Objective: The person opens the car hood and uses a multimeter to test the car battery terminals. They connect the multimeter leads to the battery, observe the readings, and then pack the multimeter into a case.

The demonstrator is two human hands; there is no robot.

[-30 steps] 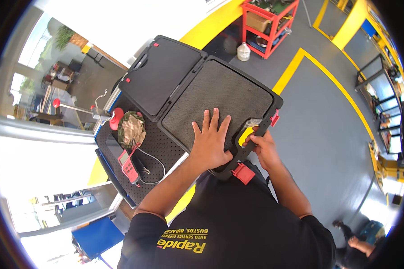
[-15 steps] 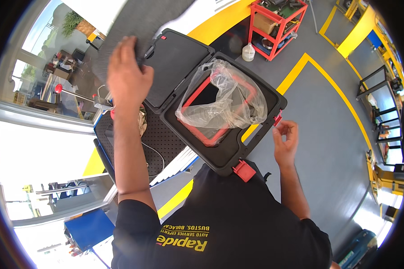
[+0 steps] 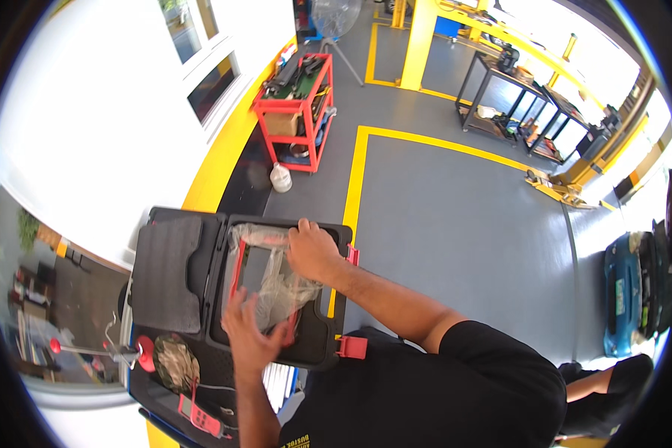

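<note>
An open black plastic case (image 3: 325,351) stands in front of me, with red latches along its right edge. In its tray lies a flat, red-rimmed device (image 3: 239,272) inside a clear plastic bag (image 3: 276,287). My right hand (image 3: 313,252) reaches over the far right part of the device, its fingers bent onto the bag and closed on it. Over the near left part of the bag, my left hand (image 3: 252,332) has its fingers spread, slightly blurred; whether it touches the bag I cannot tell. A dark grey foam sheet (image 3: 168,272) lies in the case's lid (image 3: 194,306).
Near left, a camouflage cloth item (image 3: 175,364) and a red handheld device (image 3: 200,418) lie on the dark perforated top. A red tool cart (image 3: 295,112) and a white jug (image 3: 281,178) stand beyond the case. Another person's arm (image 3: 590,387) shows at lower right.
The foam sheet, at my left hand before, now lies in the lid. My left hand has come over the bag, and my right hand has moved from a latch to the bag. The view has turned.
</note>
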